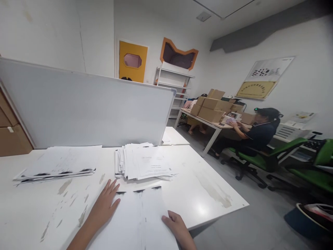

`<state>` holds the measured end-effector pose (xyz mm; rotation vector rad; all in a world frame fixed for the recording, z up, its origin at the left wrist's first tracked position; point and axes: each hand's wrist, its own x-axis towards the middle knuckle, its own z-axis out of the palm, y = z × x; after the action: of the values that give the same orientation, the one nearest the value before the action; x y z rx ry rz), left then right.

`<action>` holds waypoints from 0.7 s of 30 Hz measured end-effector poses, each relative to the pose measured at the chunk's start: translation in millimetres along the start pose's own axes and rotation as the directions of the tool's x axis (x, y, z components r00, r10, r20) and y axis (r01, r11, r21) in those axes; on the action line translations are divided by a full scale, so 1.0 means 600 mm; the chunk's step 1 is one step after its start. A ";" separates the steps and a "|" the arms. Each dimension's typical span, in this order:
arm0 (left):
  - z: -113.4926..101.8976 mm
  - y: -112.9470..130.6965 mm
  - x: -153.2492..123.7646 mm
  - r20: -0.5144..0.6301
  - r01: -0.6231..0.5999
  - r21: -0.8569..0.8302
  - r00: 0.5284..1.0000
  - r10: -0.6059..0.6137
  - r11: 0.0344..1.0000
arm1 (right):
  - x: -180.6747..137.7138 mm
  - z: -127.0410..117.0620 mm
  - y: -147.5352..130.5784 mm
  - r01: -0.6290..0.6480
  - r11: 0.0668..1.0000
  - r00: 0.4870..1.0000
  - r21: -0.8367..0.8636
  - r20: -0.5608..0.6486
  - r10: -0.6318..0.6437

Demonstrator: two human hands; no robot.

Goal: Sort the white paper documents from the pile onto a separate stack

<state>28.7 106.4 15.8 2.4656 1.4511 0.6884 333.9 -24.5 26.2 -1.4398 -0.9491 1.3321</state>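
passage: right, over tabletop (187,187) | blocked ahead: paper pile (145,161), white panel (99,111) behind

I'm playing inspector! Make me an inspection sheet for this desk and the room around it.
Surface: white table with grey-brown marks.
Things at hand: white paper with dark smudges along its far edge; beyond it, a left paper stack and an uneven middle paper stack.
Clutter: brown box at the far left.
Hands: left hand spread at the paper's left edge; right hand partly curled by its right edge, grip unclear.
Cables: nothing seen.
Surroundings: white panel behind the stacks; seated person, cardboard boxes and green chairs to the right.
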 end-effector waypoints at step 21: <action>-0.006 0.030 -0.031 0.004 -0.075 -0.051 0.997 0.075 0.996 | -0.007 -0.013 0.019 -0.085 0.996 0.996 0.034 -0.032 0.086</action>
<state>33.2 81.1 20.7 2.4927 1.3280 0.7221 340.7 -32.7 16.6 -1.4875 -0.8482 1.3756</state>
